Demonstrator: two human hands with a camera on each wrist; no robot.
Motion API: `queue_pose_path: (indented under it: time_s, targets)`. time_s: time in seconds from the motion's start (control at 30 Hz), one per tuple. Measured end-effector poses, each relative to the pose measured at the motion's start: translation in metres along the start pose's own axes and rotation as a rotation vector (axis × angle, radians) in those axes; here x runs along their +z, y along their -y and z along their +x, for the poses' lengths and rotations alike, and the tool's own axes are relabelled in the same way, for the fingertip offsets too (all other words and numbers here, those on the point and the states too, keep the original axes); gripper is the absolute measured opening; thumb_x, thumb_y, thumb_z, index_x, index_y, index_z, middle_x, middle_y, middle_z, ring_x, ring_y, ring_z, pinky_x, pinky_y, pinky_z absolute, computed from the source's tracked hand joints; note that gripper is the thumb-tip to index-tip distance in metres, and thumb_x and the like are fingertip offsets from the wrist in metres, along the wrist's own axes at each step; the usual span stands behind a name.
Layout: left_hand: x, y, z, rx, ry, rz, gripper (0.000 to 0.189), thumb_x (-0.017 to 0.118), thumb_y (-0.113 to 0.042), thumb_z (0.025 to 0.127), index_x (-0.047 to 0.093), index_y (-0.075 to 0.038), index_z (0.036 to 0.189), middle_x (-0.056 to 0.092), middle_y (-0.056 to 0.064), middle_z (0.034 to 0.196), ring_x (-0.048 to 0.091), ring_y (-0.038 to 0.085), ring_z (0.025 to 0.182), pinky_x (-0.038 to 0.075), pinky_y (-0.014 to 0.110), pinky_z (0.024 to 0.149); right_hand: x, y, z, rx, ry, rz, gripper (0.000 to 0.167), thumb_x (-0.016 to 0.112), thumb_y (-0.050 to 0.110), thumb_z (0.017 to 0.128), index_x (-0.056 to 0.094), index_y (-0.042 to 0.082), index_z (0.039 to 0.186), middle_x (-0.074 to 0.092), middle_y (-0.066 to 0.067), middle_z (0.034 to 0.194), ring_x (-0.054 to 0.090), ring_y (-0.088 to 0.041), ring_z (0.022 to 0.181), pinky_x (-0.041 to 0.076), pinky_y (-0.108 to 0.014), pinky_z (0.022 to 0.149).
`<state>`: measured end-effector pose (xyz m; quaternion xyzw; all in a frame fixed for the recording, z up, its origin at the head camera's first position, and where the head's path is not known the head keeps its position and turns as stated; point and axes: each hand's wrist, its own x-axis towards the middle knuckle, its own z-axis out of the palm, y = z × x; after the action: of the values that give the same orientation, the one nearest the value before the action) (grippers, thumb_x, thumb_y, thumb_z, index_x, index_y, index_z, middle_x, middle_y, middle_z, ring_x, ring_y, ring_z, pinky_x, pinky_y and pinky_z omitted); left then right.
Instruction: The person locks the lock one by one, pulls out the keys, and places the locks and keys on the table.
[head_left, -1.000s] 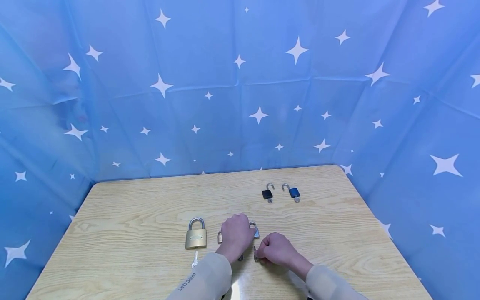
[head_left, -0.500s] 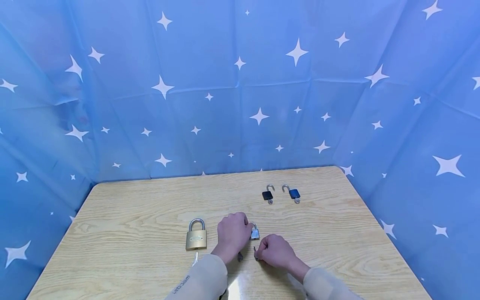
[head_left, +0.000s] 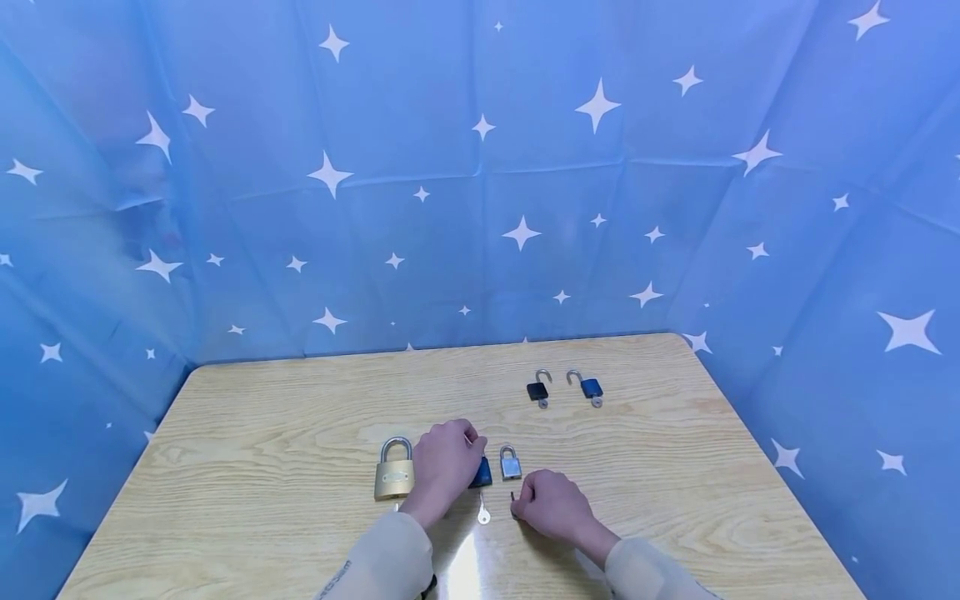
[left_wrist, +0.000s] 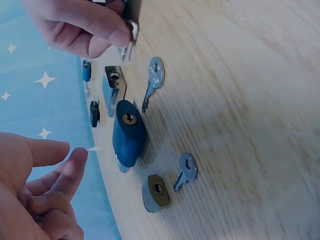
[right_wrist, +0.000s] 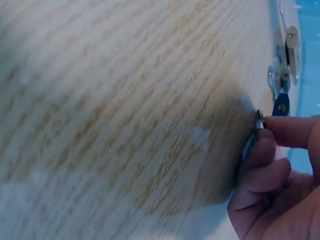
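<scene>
My right hand (head_left: 558, 504) pinches a small key (left_wrist: 128, 47) in front of the silver padlock (head_left: 510, 467). The key's blade points toward that lock's keyhole end, apart from it. My left hand (head_left: 448, 458) hovers over the row of padlocks, beside a dark blue padlock (head_left: 482, 476). In the left wrist view its thumb and fingers are loosely bent with nothing between them. A loose key (head_left: 483, 511) lies in front of the blue padlock. A small brass padlock (left_wrist: 157, 192) with its own key (left_wrist: 188, 167) shows there too, hidden behind my left hand in the head view.
A large brass padlock (head_left: 393, 480) stands out at the left end of the row. Toward the back right lie a black padlock (head_left: 537, 391) and a blue padlock (head_left: 592, 388), shackles swung out, keys in them. A starry blue curtain (head_left: 480, 208) surrounds the wooden table (head_left: 262, 467).
My left hand has drawn away from the silver padlock to the left, uncovering the blue padlock and its key. My right hand stays nearly in place with its key.
</scene>
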<state>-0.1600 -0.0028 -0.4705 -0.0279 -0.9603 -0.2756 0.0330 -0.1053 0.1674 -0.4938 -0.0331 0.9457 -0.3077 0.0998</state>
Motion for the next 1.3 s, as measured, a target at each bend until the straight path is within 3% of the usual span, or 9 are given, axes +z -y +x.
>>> queue_pose_path:
  time_s: [0.63,1.3]
  targets:
    - [0.0,0.0015,-0.0023,-0.03,0.031,-0.032,0.018,0.069,-0.034,0.087,0.066,-0.023,0.073,0.062,-0.005,0.064,0.052,0.014,0.055,0.038,0.031,0.053,-0.001,-0.0025,0.0008,-0.003,0.027,0.03,0.022,0.074,0.021,0.078,0.058,0.013,0.066,0.055,0.005,0.063,0.049,-0.011,0.059,0.037,-0.025,0.055]
    - [0.0004,-0.0011,-0.0048,-0.003,0.058,-0.088,0.016,0.068,-0.032,0.088,0.068,-0.022,0.076,0.059,-0.008,0.061,0.049,0.012,0.052,0.036,0.029,0.048,-0.0013,-0.0023,-0.0002,-0.021,0.024,0.025,0.021,0.072,0.02,0.078,0.057,0.014,0.065,0.055,0.006,0.064,0.048,-0.01,0.06,0.038,-0.025,0.056]
